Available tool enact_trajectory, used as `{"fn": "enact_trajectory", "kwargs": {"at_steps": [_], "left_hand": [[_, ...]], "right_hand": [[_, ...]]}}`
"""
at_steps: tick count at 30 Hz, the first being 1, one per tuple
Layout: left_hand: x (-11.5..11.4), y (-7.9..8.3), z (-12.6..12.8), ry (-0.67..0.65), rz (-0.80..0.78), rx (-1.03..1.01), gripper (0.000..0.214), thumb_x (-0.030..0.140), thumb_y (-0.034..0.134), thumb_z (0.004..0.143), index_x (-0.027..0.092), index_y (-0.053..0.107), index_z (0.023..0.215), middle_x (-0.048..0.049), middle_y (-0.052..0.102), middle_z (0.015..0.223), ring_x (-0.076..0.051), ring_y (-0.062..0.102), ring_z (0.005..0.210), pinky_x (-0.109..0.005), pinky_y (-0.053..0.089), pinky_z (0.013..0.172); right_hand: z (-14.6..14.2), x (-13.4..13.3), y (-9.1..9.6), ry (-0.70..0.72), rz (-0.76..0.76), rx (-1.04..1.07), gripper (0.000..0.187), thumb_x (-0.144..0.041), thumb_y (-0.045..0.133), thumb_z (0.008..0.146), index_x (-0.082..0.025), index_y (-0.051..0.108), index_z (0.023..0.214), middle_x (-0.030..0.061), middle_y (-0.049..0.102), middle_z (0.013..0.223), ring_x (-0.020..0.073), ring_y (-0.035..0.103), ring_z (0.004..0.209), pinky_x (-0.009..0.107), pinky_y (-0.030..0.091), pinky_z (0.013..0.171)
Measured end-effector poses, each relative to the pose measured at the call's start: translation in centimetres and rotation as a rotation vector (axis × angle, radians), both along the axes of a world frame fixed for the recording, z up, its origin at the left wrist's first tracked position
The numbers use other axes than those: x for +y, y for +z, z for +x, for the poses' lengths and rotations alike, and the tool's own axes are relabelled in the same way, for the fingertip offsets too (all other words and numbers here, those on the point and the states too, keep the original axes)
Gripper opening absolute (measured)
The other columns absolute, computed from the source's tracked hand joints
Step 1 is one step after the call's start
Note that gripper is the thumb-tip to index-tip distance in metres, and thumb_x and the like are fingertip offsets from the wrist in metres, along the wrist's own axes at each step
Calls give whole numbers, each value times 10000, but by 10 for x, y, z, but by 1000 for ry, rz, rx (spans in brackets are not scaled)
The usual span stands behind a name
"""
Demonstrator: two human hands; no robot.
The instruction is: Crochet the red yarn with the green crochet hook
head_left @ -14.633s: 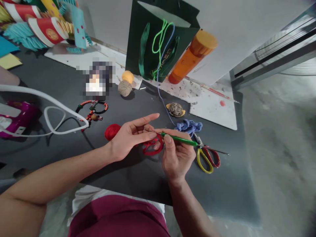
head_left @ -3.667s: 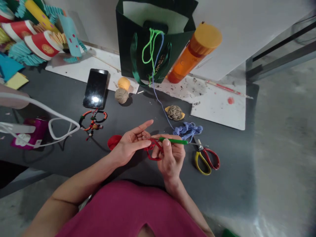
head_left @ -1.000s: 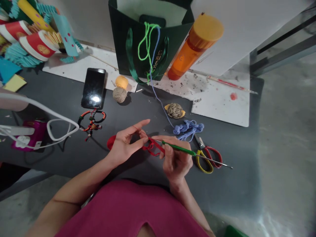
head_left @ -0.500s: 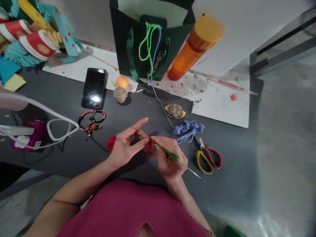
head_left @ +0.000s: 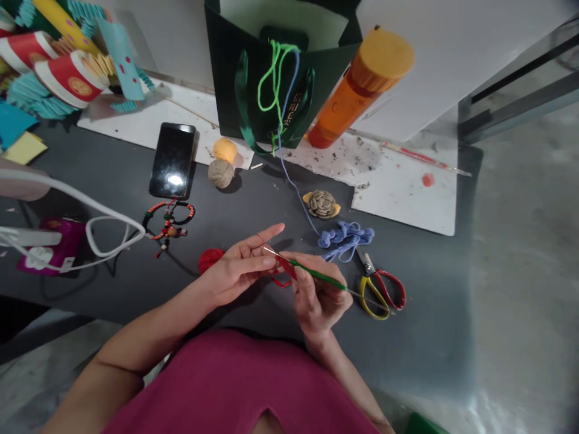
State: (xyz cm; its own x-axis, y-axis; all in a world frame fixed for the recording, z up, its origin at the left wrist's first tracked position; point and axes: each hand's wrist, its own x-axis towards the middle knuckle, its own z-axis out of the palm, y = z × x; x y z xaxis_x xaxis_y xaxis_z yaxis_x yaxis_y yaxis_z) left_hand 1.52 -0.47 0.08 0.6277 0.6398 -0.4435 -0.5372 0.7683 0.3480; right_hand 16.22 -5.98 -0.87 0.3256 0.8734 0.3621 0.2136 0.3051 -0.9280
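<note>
My left hand [head_left: 237, 268] pinches a small piece of red crochet work [head_left: 284, 271] at its fingertips, with the index finger raised and a red strand running over it. My right hand [head_left: 319, 293] grips a green-handled crochet hook [head_left: 316, 276], whose metal tip sits in the red loops by my left fingers. A ball of red yarn [head_left: 210, 260] lies just beyond my left hand on the dark grey mat [head_left: 420, 355]. Past my right hand lie red-and-yellow handled scissors [head_left: 377, 289] and a bundle of blue yarn [head_left: 344, 237].
At the back stand a dark green paper bag [head_left: 257, 84] with yarn hanging from it and an orange bottle [head_left: 362, 87]. A black phone [head_left: 172, 161], twine ball [head_left: 221, 173], beaded bracelet [head_left: 168, 220] and white cord [head_left: 90, 222] lie left of it.
The hook has swung from pointing down to the right to a flatter line, with its tip back among the red loops. My left fingers have spread a little, and more of the red ball shows.
</note>
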Motion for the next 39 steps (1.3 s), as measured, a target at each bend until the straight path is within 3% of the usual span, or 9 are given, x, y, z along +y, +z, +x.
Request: {"fn": "enact_trajectory", "kwargs": {"at_steps": [5,12,16,21,25,28,31,35,39], "left_hand": [[1,2,-1,35,34,46,534,137,880,734,270,763,1238,82,636,691,-60,578,644,-254,514,784],[2,2,-1,62,82,163,505,172,894,698,242,799,1189,57,625,690,-61,549,647,-233,459,716],[0,4,0,79,148,215,521,170,892,706,236,791,1212,35,655,725,-91,588,684,-259,476,733],[-2,7,0,95,203,262,511,212,905,698,266,802,1195,32,655,772,-95,592,725,-256,490,742],[-4,5,0,130,196,258,505,233,914,704,285,799,1193,27,690,837,-90,627,765,-244,512,756],[-5,4,2,166,175,272,553,195,918,705,280,777,1233,37,702,793,-78,637,724,-227,523,734],[-4,4,4,166,142,230,561,166,910,711,251,764,1247,51,694,733,-76,643,688,-227,533,729],[-3,4,2,102,78,140,558,147,899,719,246,757,1250,52,720,740,-79,667,694,-233,541,764],[-4,1,0,74,58,123,592,158,908,708,249,747,1271,36,756,802,-88,693,749,-238,530,809]], "right_hand": [[-5,-2,4,-61,-112,222,106,-245,578,1023,-300,660,1062,12,831,876,131,691,471,230,466,352],[-1,8,10,-28,-291,408,147,-407,571,1023,-289,608,943,-4,765,671,168,653,410,252,397,302],[-4,11,9,66,-350,500,233,-486,647,963,-266,592,908,-11,773,681,143,642,402,214,377,293],[-9,9,8,74,-309,427,204,-426,659,975,-227,642,930,-10,784,672,91,564,348,178,314,292],[-7,5,6,78,-201,241,119,-267,603,1016,-237,717,1022,27,845,850,98,648,411,196,417,340],[-5,3,2,89,6,-29,246,-121,649,962,-277,741,1129,55,847,1085,157,790,659,283,626,559],[-3,5,-2,69,127,-227,369,-43,729,882,-294,755,1151,52,841,1119,205,820,912,343,675,744],[-4,5,-3,57,49,-23,265,-97,695,926,-293,772,1087,32,844,1003,195,805,895,351,666,760],[-6,1,-2,-8,-115,110,117,-213,670,968,-258,769,1013,27,822,912,134,722,601,248,568,493]]}}
